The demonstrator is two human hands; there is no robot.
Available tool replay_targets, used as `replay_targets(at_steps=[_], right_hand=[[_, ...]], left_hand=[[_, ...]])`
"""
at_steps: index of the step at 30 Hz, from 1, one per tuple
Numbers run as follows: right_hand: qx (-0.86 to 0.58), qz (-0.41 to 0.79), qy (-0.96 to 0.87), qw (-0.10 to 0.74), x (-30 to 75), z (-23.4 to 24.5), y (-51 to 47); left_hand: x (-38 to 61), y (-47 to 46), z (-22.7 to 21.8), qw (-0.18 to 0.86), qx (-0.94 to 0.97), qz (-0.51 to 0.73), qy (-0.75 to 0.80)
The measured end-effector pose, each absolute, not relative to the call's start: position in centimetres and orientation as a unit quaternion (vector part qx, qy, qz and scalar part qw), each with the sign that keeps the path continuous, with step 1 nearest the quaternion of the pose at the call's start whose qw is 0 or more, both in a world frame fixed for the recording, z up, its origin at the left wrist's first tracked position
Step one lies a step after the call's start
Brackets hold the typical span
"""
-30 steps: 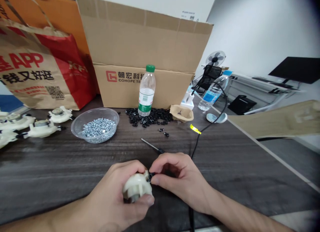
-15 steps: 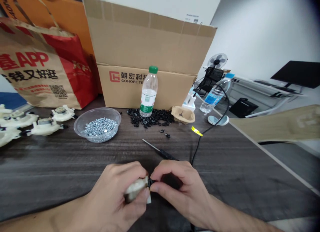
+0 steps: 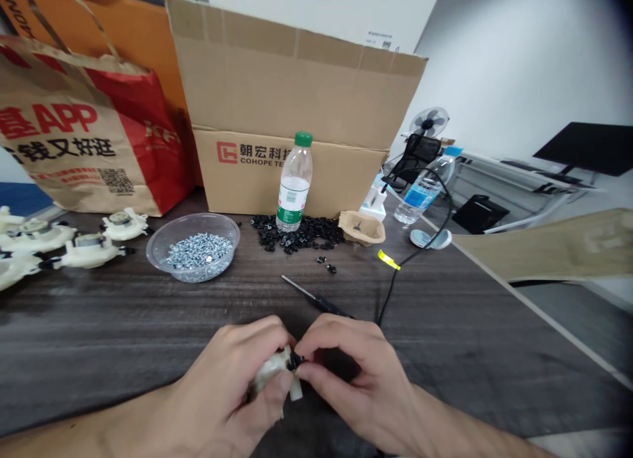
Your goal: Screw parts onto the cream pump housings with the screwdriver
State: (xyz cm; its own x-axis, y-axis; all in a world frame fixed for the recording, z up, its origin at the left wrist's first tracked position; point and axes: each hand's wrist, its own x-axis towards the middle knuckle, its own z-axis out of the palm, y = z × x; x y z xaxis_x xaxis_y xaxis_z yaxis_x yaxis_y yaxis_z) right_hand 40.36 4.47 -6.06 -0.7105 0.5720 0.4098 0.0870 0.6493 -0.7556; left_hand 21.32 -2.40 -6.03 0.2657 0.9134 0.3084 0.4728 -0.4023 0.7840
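My left hand (image 3: 222, 379) grips a white plastic housing (image 3: 270, 373), and its fingers hide most of it. My right hand (image 3: 353, 372) pinches a small black plastic piece (image 3: 297, 361) against the housing's edge. The black piece is partly hidden by my fingertips. Both hands are close together above the dark wood-grain table (image 3: 123, 306). A small screwdriver (image 3: 314, 295) with a black handle lies just beyond my right hand, not touching it.
A plastic bowl (image 3: 192, 217) of screws, a pile of black pieces (image 3: 297, 230) and several white housings (image 3: 89, 250) sit on the table. Behind them stand a cardboard box (image 3: 297, 95) and a water bottle (image 3: 293, 181). A black cable (image 3: 395, 286) runs down the right.
The white housing has turned in my left hand and now shows more edge-on. My right fingers have closed further around the black piece. The view has barely shifted.
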Motion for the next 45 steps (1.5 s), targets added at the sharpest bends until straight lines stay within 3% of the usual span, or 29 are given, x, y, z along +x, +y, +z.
replay_targets(at_steps=[6,15,19,23,27,31,35,40,45], right_hand=[[-0.142,0.301,-0.885,0.326,40.5,-6.0,3.8],[-0.204,0.285,-0.881,0.317,40.9,-5.0,4.7],[-0.332,0.187,-0.885,0.267,41.2,-4.4,6.7],[-0.413,0.070,-0.894,0.161,41.4,-4.8,8.5],[-0.424,0.076,-0.899,0.078,41.5,-5.4,9.1],[-0.426,0.070,-0.900,0.053,41.4,-5.3,8.8],[-0.447,0.100,-0.886,0.074,41.3,-4.5,8.3],[-0.390,0.210,-0.882,0.161,41.6,-4.0,7.4],[-0.352,0.212,-0.890,0.199,41.8,-5.3,6.1]], left_hand=[[21.5,-2.3,-6.3,0.301,0.763,0.326,0.469],[20.9,-2.2,-6.5,0.305,0.751,0.338,0.478],[20.3,-1.5,-6.2,0.330,0.689,0.367,0.530],[19.8,-0.4,-6.6,0.388,0.581,0.442,0.562],[19.6,0.2,-6.8,0.432,0.512,0.485,0.562],[19.5,0.2,-6.7,0.446,0.495,0.499,0.554],[19.6,0.3,-6.8,0.451,0.485,0.511,0.548],[19.5,0.6,-6.8,0.455,0.467,0.533,0.540],[19.4,0.7,-7.0,0.456,0.450,0.558,0.527]])
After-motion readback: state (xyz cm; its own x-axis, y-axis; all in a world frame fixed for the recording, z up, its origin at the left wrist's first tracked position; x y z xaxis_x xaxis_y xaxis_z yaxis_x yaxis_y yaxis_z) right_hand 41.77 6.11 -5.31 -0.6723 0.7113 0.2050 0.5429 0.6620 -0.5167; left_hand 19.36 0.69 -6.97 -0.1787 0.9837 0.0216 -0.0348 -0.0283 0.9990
